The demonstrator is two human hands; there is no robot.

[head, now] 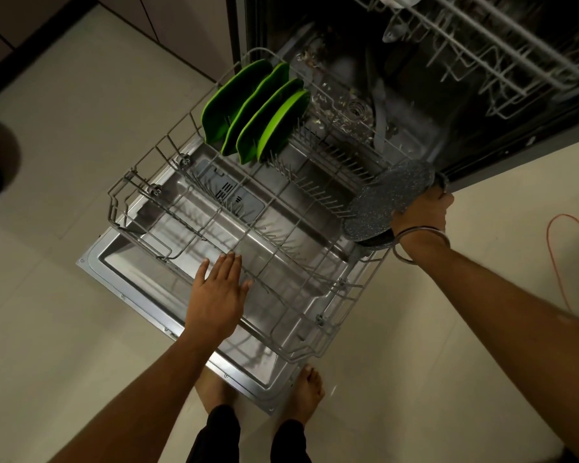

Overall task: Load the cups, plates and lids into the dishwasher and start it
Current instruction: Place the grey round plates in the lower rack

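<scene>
The dishwasher's lower rack point(141, 228) is pulled out over the open door point(114, 272). Several green plates point(248, 108) stand on edge in the rack's far left corner. My right hand point(421, 208) grips a grey speckled lid point(385, 198) by its edge and holds it tilted over the rack's right side. Over the front part of the rack hovers my left hand point(218, 292), flat with straight fingers and holding nothing. The upper rack point(481, 51) sits inside the machine at the top right.
My bare feet point(308, 392) stand at the door's near edge on a pale tiled floor. An orange cord point(555, 262) lies on the floor at the right. Dark cabinet fronts point(181, 25) run along the left of the dishwasher.
</scene>
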